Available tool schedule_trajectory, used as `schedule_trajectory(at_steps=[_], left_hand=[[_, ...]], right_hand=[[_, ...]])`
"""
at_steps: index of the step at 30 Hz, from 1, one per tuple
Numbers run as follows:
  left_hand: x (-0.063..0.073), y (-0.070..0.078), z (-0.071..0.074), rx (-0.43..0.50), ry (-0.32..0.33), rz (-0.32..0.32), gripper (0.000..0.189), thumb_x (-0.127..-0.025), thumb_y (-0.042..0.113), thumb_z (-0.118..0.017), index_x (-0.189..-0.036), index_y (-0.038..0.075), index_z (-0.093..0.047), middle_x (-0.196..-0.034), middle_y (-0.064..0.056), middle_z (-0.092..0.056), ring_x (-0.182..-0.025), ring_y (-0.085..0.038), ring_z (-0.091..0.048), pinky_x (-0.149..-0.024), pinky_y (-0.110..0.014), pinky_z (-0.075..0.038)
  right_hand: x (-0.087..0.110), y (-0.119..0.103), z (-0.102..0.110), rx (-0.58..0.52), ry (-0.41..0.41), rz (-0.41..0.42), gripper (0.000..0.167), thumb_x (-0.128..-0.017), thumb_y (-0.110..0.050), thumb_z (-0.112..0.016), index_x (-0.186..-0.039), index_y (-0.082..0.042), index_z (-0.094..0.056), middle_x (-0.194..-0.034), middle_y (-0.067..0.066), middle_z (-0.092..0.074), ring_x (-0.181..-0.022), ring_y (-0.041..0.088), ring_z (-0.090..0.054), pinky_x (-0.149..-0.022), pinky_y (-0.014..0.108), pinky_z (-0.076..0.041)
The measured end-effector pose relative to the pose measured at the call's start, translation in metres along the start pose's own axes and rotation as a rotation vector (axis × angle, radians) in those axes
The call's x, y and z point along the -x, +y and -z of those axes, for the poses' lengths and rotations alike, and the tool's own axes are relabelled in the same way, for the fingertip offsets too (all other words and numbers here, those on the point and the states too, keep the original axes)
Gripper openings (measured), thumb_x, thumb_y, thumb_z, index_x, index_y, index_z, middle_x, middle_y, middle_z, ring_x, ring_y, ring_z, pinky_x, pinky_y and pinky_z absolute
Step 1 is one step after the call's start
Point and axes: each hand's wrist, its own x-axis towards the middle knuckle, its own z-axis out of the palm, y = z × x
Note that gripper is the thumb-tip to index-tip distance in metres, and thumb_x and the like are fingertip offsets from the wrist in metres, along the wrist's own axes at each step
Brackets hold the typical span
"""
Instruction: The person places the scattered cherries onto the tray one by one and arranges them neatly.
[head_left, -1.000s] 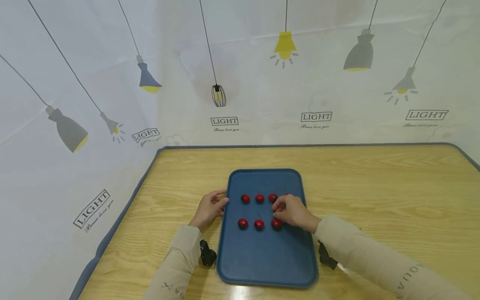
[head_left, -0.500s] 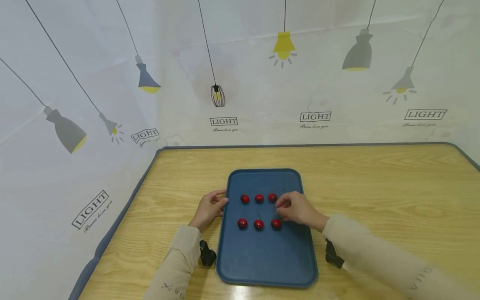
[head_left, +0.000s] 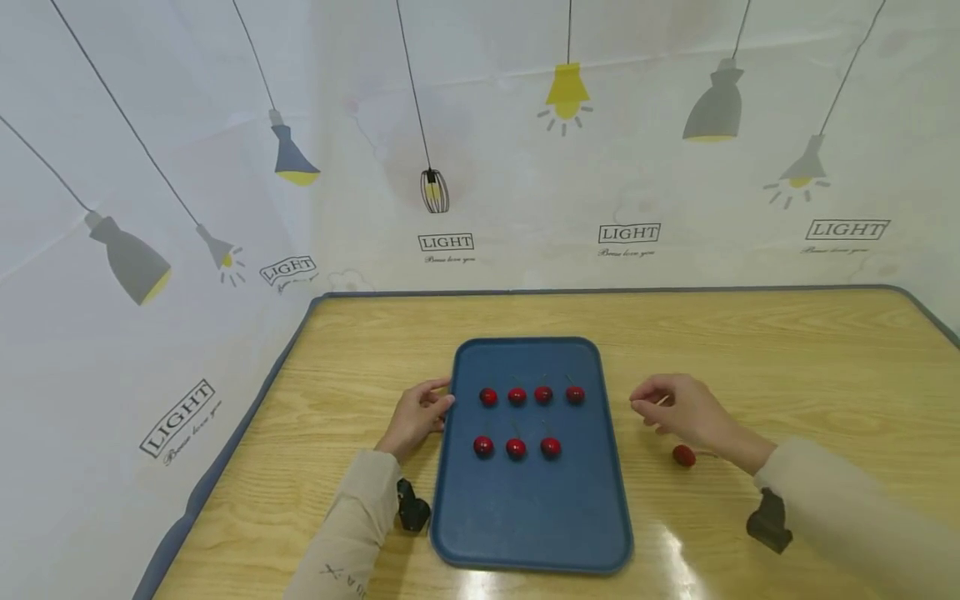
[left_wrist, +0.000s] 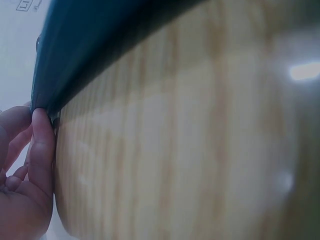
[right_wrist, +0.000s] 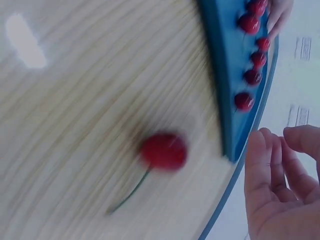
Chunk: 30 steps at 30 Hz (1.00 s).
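My left hand (head_left: 414,417) pinches the left rim of the blue tray (head_left: 532,525); the left wrist view has the thumb (left_wrist: 42,135) right at that edge. On the tray lie several red cherries with stems. A front row of three includes the middle cherry (head_left: 516,449), and a back row ends at the right with another cherry (head_left: 574,395). My right hand (head_left: 688,410) is off the tray's right side, over the table, fingers loosely bent and holding nothing. Beneath its wrist a single loose cherry (right_wrist: 165,151) lies on the wood, stem pointing away from the tray.
The light wooden table (head_left: 825,367) has a dark blue edge and backs onto a white wall covering (head_left: 510,183) printed with lamps. Black wrist devices sit at both cuffs, the left one (head_left: 412,505) beside the tray and the right one (head_left: 769,522) over the table.
My right hand has drawn back from the tray's right part to the table on the right. The back-row right cherry and the loose one are now uncovered. The left hand stays put.
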Motion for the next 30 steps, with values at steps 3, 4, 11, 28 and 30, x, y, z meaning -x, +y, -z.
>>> schedule_trajectory(at_steps=[3,4,11,28,30], left_hand=[[0.000,0.000,0.000,0.008,-0.001,0.010,0.038,-0.087,0.012,-0.057,-0.125,0.009,-0.051,-0.085,-0.010,-0.053,-0.061,-0.014,-0.054,-0.055,-0.027,-0.050],[0.000,-0.001,0.000,0.011,-0.001,0.013,0.038,-0.087,0.012,-0.057,-0.125,0.009,-0.052,-0.085,-0.010,-0.053,-0.061,-0.013,-0.053,-0.055,-0.027,-0.050],[-0.001,0.000,0.000,0.012,-0.003,0.013,0.038,-0.087,0.011,-0.057,-0.125,0.008,-0.051,-0.084,-0.010,-0.052,-0.060,-0.013,-0.053,-0.055,-0.027,-0.050],[0.003,0.004,0.000,0.017,0.001,0.017,0.038,-0.087,0.011,-0.057,-0.124,0.007,-0.051,-0.085,-0.010,-0.053,-0.062,-0.013,-0.053,-0.055,-0.027,-0.050],[0.003,0.004,0.000,0.020,0.000,0.016,0.038,-0.087,0.011,-0.057,-0.124,0.007,-0.052,-0.085,-0.010,-0.053,-0.063,-0.013,-0.053,-0.055,-0.027,-0.050]], right_hand=[[0.009,0.010,0.012,0.058,-0.003,-0.014,0.021,-0.087,-0.012,-0.056,-0.097,0.006,-0.060,-0.083,0.013,-0.059,-0.067,0.023,-0.059,-0.054,0.029,-0.051],[0.012,0.014,0.014,0.068,-0.005,-0.024,0.021,-0.087,-0.013,-0.056,-0.097,0.006,-0.060,-0.083,0.012,-0.059,-0.067,0.022,-0.058,-0.054,0.028,-0.050],[0.033,0.036,0.021,0.183,0.014,-0.069,0.018,-0.086,-0.015,-0.058,-0.091,0.001,-0.064,-0.081,0.003,-0.060,-0.074,0.017,-0.054,-0.057,0.026,-0.046],[0.048,0.052,0.014,0.130,0.014,-0.152,0.022,-0.087,-0.017,-0.057,-0.094,0.004,-0.062,-0.082,0.005,-0.060,-0.071,0.014,-0.054,-0.055,0.023,-0.046],[0.047,0.051,0.013,0.174,0.032,-0.133,0.022,-0.087,-0.018,-0.057,-0.093,0.003,-0.062,-0.085,0.007,-0.061,-0.074,0.017,-0.055,-0.058,0.025,-0.046]])
